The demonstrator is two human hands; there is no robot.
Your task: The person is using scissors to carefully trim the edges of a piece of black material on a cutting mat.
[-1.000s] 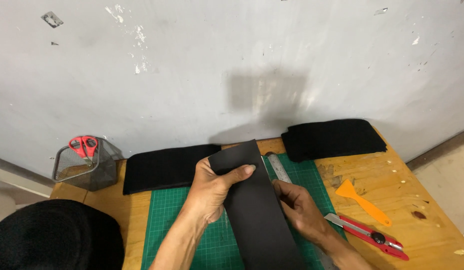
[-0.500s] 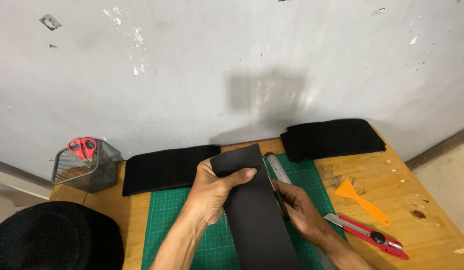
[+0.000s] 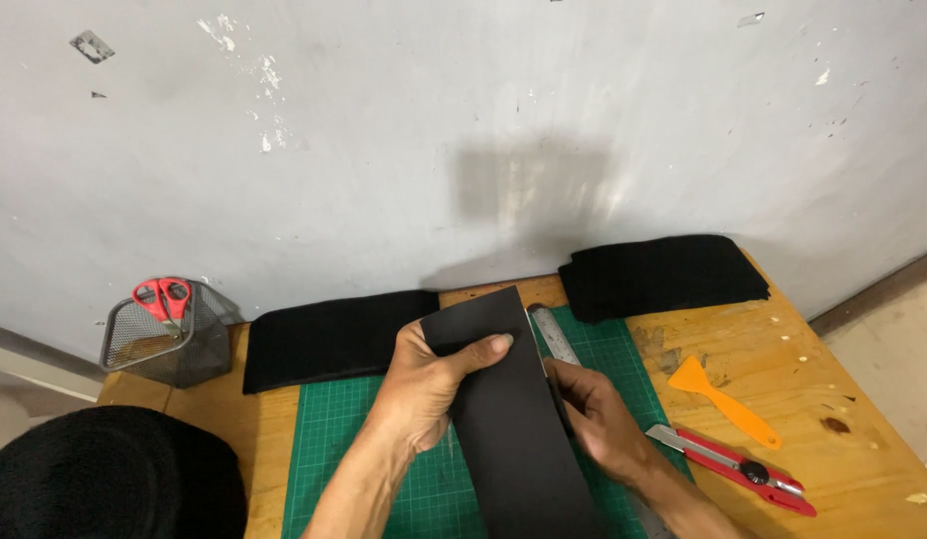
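Note:
A long black sheet [image 3: 513,419] lies lengthwise over the green cutting mat [image 3: 343,439]. My left hand [image 3: 423,389] grips the sheet's far left edge, thumb laid across its top. My right hand [image 3: 593,419] holds the sheet's right edge from the side, fingers curled against it. A steel ruler [image 3: 555,334] pokes out from under the sheet beside my right hand.
Folded black fabric stacks lie at the back left [image 3: 323,339] and back right [image 3: 663,274]. A wire mesh basket [image 3: 164,349] holds red scissors [image 3: 162,297]. An orange scraper [image 3: 723,399] and a red utility knife [image 3: 733,467] lie right of the mat. A dark rounded object [image 3: 104,479] sits bottom left.
Both hands and the sheet have stayed nearly in place; my right hand has shifted slightly up along the sheet's right edge.

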